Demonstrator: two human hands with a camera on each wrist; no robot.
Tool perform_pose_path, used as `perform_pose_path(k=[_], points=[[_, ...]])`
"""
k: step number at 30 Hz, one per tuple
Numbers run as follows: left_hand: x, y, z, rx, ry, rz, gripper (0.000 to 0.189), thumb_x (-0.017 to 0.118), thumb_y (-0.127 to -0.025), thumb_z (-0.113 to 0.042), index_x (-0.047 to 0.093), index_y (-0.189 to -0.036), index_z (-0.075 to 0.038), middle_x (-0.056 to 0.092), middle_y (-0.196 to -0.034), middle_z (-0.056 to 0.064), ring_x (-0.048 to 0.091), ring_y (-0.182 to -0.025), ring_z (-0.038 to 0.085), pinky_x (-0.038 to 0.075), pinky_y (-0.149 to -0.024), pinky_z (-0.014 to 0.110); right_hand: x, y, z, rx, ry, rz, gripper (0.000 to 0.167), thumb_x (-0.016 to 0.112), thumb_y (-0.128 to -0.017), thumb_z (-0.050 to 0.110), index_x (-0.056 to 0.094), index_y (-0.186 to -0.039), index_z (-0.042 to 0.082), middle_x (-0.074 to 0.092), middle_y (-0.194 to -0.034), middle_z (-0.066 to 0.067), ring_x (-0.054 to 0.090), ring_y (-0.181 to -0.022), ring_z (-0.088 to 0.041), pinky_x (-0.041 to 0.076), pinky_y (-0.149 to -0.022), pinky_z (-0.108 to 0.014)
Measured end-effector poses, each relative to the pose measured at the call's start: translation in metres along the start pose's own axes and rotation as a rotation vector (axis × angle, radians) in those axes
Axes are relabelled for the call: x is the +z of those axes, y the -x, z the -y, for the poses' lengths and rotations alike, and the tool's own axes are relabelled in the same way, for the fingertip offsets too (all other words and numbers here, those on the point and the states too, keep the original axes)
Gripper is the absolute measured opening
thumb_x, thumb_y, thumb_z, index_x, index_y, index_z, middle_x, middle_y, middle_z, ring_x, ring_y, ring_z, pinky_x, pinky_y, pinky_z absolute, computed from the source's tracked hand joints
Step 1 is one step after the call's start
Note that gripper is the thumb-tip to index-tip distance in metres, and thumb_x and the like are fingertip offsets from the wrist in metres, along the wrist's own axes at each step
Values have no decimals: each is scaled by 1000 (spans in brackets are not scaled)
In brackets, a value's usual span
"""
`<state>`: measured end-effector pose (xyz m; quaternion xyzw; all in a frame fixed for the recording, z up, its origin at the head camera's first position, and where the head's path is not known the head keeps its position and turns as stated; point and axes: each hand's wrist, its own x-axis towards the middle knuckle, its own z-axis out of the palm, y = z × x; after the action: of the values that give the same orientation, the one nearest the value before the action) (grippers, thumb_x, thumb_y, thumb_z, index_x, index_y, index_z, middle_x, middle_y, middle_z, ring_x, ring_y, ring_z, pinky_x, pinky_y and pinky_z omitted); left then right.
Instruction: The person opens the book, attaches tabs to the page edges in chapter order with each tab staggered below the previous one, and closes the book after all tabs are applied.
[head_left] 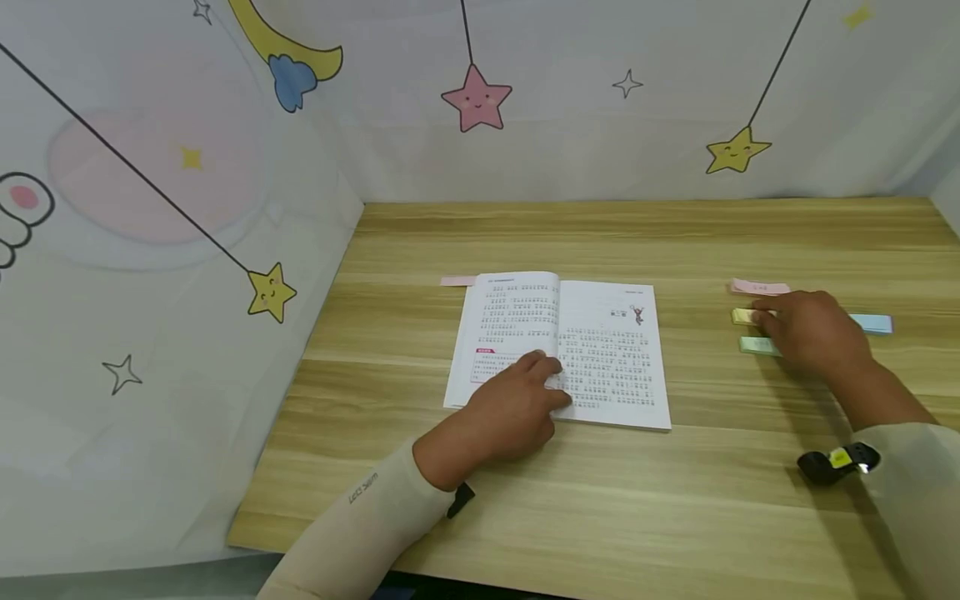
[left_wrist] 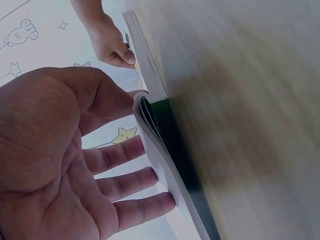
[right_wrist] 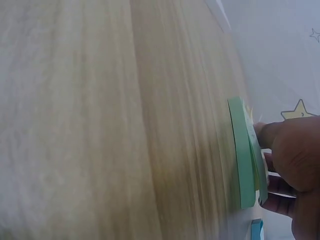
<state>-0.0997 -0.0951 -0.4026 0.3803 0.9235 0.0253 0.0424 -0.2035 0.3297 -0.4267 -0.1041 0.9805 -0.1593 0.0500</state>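
Note:
An open book (head_left: 611, 358) with printed text lies on the wooden table. My left hand (head_left: 513, 408) presses its pages near the spine at the lower edge; in the left wrist view the fingers (left_wrist: 145, 210) lie fairly straight against the page. Over to the right, my right hand (head_left: 817, 333) pinches the yellow sticky note pad (head_left: 742, 317) at its left end. A pink sticky note pad (head_left: 759, 287) lies just behind it, a green one (head_left: 759, 346) in front, and a blue one (head_left: 873, 323) to the right. The right hand's palm hides parts of the yellow and green pads.
A pink sticky tab (head_left: 457, 282) sticks out from the book's upper left edge. The wooden table (head_left: 525, 517) ends at a near edge below the left forearm. Printed cloth (head_left: 547, 158) with stars and a moon stands behind and to the left.

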Motion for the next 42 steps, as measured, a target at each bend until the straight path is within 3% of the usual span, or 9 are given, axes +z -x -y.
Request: perform_pose_path(k=[3, 10, 20, 23, 28, 31, 36, 42], points=[[0, 0, 0, -6, 2, 3, 38, 69, -88, -13, 76, -124, -24, 54, -142, 8, 46, -135, 30, 35, -114, 33, 0, 1, 1, 6, -1, -35, 38, 57, -106, 29, 67, -130, 2, 62, -126, -33, 51, -116, -58, 45, -77, -68], [-1, 0, -1, -5, -3, 5, 38, 70, -88, -14, 76, -124, -24, 54, -142, 8, 46, -135, 30, 34, -114, 33, 5, 3, 5, -34, -1, -165, 23, 67, -99, 17, 73, -114, 0, 65, -121, -31, 46, -119, -58, 36, -96, -69], [-1, 1, -2, -12, 3, 17, 39, 69, -89, -14, 75, -125, -24, 53, -144, 8, 44, -137, 31, 33, -115, 34, 8, 10, 14, -67, 98, -237, 22, 70, -96, 12, 74, -111, -3, 61, -116, -28, 45, -113, -54, 35, -92, -67], [-1, 1, -2, -15, 3, 18, 39, 69, -89, -14, 75, -125, -24, 53, -144, 8, 44, -138, 31, 33, -115, 34, 7, 9, 17, -80, 88, -213, 19, 70, -95, 9, 74, -109, -4, 63, -110, -29, 52, -106, -52, 40, -88, -65], [-1, 2, -2, -23, -3, 21, 39, 70, -89, -14, 75, -126, -25, 53, -145, 8, 44, -138, 31, 32, -116, 34, 2, 4, 18, -43, 3, -49, 23, 59, -102, 10, 68, -115, -8, 67, -110, -28, 62, -99, -47, 47, -80, -62], [-1, 2, -2, -26, -3, 27, 39, 69, -89, -14, 75, -126, -25, 52, -145, 8, 43, -139, 31, 32, -116, 34, -1, 2, 19, -11, -16, 8, 27, 51, -105, 13, 65, -116, -8, 68, -106, -25, 64, -90, -40, 49, -73, -57], [-2, 2, -3, -25, -6, 32, 39, 69, -90, -15, 75, -127, -25, 52, -145, 8, 43, -139, 31, 31, -116, 33, -3, 2, 23, 13, -1, 19, 31, 35, -104, 18, 55, -97, -4, 54, -73, -12, 48, -63, -25, 38, -55, -41], [-2, 2, -3, -25, -11, 34, 39, 69, -90, -14, 74, -127, -25, 53, -145, 7, 43, -139, 31, 30, -117, 33, -12, 4, 30, 65, -17, 126, 30, 25, -101, 27, 42, -88, 5, 41, -69, -5, 37, -61, -21, 28, -53, -37]])
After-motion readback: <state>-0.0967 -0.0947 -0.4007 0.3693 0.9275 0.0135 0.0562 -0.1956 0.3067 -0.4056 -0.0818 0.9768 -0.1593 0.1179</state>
